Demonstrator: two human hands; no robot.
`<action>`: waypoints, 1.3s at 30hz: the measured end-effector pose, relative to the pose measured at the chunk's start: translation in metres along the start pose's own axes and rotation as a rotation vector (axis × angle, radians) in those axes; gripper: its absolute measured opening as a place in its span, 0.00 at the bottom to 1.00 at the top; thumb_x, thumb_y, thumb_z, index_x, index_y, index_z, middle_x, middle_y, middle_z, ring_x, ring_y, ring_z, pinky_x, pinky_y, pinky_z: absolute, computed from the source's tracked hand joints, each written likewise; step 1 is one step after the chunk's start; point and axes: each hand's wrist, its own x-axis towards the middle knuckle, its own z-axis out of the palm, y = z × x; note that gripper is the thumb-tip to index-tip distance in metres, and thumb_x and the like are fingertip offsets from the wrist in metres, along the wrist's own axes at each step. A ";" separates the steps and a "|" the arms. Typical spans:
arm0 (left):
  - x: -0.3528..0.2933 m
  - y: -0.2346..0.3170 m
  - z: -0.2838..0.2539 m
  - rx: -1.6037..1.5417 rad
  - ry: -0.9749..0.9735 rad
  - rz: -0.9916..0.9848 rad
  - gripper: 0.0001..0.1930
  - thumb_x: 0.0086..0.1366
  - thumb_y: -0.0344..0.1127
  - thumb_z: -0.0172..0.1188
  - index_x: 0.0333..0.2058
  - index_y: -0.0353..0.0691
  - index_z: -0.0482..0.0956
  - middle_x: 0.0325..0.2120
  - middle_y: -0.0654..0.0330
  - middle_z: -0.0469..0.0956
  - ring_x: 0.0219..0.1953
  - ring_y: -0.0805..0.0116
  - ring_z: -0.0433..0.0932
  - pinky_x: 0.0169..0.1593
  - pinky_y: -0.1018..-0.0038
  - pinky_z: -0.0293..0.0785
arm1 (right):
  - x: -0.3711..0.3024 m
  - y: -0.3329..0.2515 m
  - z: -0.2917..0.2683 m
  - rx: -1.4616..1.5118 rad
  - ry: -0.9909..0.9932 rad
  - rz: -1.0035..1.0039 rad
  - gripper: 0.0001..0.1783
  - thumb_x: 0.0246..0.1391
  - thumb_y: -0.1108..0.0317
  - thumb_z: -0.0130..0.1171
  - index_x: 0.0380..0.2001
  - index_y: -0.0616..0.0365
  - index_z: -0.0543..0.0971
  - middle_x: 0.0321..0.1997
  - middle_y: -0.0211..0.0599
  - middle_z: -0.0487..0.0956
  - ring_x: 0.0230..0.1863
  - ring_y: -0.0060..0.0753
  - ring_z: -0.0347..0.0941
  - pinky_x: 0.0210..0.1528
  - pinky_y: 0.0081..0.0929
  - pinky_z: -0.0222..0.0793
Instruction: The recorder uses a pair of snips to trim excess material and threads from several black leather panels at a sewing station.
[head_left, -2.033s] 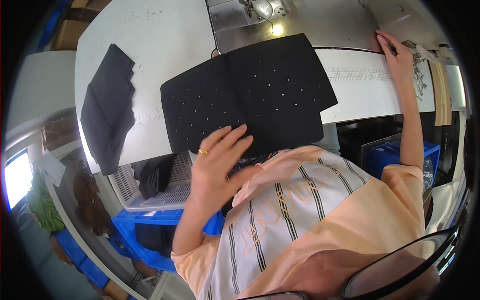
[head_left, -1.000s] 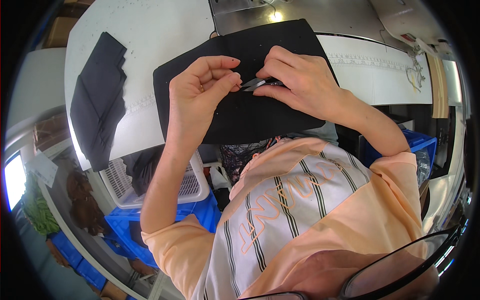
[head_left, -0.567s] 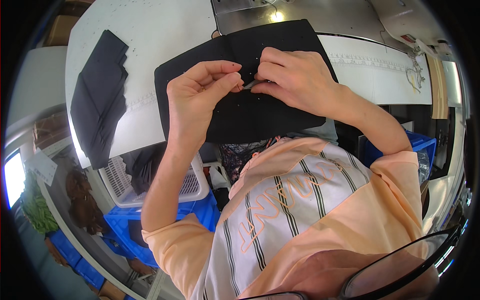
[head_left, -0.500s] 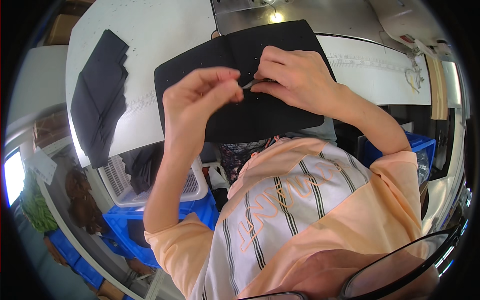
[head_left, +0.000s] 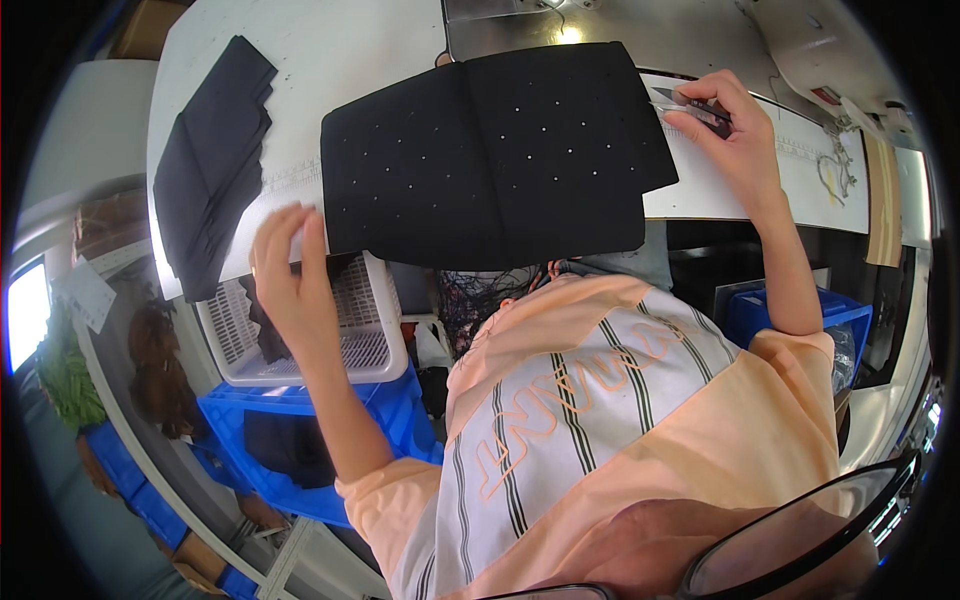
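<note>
A black fabric panel (head_left: 490, 165) lies spread on the white table (head_left: 310, 70), dotted with small white specks, a crease running down its middle. Its near edge reaches past the table's front edge. At the panel's left side my left hand (head_left: 295, 275) hovers with fingers apart, holding nothing. My right hand (head_left: 735, 135) is just beyond the panel's right edge, closed around a pair of small thread snips (head_left: 708, 115) whose blades point left. A pile of folded black fabric pieces (head_left: 208, 175) rests on the table at the left.
Below the table's left edge, a white plastic basket (head_left: 392, 335) holding dark fabric stands on a blue crate (head_left: 215, 415). Another blue crate (head_left: 850, 318) is at the right. Ruler markings (head_left: 800, 148) run along the table, with a metal machine surface (head_left: 650, 35) behind.
My hands have parted from the middle of the panel, left hand toward the lower left and opened, right hand to the right with the snips. The panel now lies flatter, its specks uncovered.
</note>
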 end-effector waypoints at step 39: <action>-0.499 -0.251 -0.126 0.617 0.480 -1.257 0.25 0.58 0.40 0.64 0.47 0.27 0.71 0.40 0.46 0.76 0.43 0.54 0.75 0.48 0.66 0.69 | -0.003 0.024 -0.003 -0.160 0.016 0.050 0.13 0.56 0.66 0.60 0.42 0.61 0.78 0.41 0.30 0.78 0.41 0.20 0.71 0.46 0.18 0.65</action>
